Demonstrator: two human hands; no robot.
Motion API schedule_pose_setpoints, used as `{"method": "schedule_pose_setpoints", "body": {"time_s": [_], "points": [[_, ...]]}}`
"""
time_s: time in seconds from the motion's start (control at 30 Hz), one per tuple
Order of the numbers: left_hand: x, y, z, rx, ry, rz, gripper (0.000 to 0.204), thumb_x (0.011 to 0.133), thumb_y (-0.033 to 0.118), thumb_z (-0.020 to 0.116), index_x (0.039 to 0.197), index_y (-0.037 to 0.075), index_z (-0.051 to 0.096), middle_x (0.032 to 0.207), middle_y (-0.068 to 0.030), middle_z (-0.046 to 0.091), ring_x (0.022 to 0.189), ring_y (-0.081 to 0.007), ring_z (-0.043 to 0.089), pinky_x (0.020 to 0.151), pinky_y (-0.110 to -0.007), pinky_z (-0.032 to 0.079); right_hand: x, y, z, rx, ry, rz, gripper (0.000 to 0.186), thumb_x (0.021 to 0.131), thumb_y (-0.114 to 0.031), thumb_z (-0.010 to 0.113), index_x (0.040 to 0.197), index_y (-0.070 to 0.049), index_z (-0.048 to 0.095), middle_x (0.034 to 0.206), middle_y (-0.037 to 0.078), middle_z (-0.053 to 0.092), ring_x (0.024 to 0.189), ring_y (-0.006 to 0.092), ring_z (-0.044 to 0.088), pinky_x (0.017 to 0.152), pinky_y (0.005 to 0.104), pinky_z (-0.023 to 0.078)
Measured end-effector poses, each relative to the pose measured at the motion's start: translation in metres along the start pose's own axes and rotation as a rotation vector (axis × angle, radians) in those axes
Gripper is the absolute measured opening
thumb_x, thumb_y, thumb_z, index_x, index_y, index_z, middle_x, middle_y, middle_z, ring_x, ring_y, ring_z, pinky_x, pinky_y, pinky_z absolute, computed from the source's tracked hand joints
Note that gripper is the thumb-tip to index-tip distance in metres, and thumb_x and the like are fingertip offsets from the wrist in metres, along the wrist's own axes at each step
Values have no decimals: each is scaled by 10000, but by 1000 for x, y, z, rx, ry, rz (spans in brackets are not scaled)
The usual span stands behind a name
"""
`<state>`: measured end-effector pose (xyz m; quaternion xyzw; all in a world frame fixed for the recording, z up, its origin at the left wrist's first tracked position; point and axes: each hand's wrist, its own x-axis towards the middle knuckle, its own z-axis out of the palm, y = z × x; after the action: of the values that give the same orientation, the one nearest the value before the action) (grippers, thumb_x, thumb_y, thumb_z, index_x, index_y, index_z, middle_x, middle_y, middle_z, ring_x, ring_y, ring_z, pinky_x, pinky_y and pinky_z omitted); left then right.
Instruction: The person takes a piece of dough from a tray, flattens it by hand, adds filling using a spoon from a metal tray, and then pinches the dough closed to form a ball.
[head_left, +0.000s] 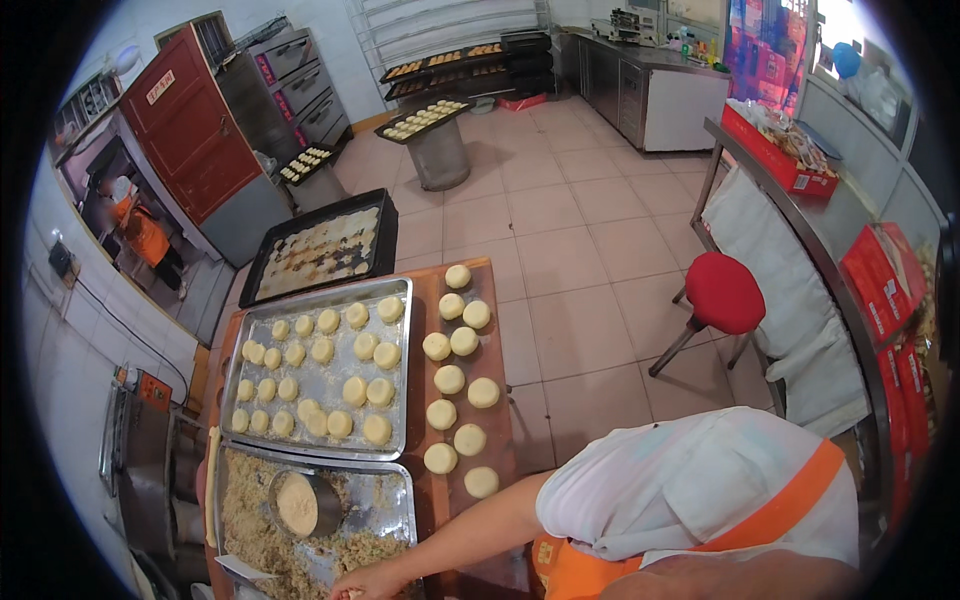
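Observation:
At the lower edge my right hand (372, 579) reaches over the near corner of a metal tray (404, 500) that holds crumbly, greenish-brown filling (372, 549). Its fingers look curled around a pale bit that the picture's edge cuts off. Next to that hand, a round metal bowl (329, 508) of pale beige stuff stands in the filling. A flat white scraper (243, 567) lies at the tray's left side. Beyond is a larger metal tray (405, 350) with several round, pale yellow dough cakes (377, 429). More dough cakes (440, 459) sit on the wooden tabletop (420, 290). My left hand is outside the picture.
A black baking tray (388, 235) stands beyond the table. Loaded trays (425, 120) rest on metal drums (440, 160) farther off. A red stool (722, 294) stands at right, by a side table (790, 240). Another person (145, 235) in orange is in the left doorway.

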<state>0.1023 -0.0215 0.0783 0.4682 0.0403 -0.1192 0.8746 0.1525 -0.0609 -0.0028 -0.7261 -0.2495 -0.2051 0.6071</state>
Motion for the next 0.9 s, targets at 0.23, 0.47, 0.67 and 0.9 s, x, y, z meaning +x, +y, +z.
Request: {"method": "schedule_pose_setpoints", "body": {"time_s": [0.23, 0.47, 0.67, 0.9], "points": [[-2, 18, -16, -42, 21, 50, 269, 991, 274, 580, 1131, 48, 622, 1074, -69, 666, 945, -188, 658, 778, -316, 569, -3, -47, 0, 71, -3, 40, 514, 925, -255, 628, 1384, -67, 496, 1317, 111, 564, 1216, 203, 531, 1011, 358, 454], [-21, 15, -31, -374, 75, 72, 268, 995, 285, 578, 1122, 55, 627, 1068, -62, 668, 935, -182, 661, 765, -311, 571, -3, -96, -51, 741, -11, 421, 553, 933, -238, 631, 1438, -92, 459, 1304, 70, 563, 1189, 144, 535, 990, 312, 470], [-13, -1, -55, -551, 217, 99, 253, 1003, 320, 568, 977, 76, 628, 886, -50, 661, 727, -159, 630, 628, -285, 538, -13, -116, -30, 299, -173, 427, 496, 908, -64, 545, 1401, -39, 496, 1249, 71, 586, 1143, 151, 556, 983, 286, 459], [33, 2, -57, -645, 210, -62, 294, 1026, 324, 481, 999, 56, 598, 933, -96, 648, 803, -204, 629, 638, -324, 543, 13, -78, -41, 231, -244, 492, 465, 927, -130, 558, 1391, -98, 527, 1301, 168, 589, 1198, 241, 578, 1006, 323, 454]]}}
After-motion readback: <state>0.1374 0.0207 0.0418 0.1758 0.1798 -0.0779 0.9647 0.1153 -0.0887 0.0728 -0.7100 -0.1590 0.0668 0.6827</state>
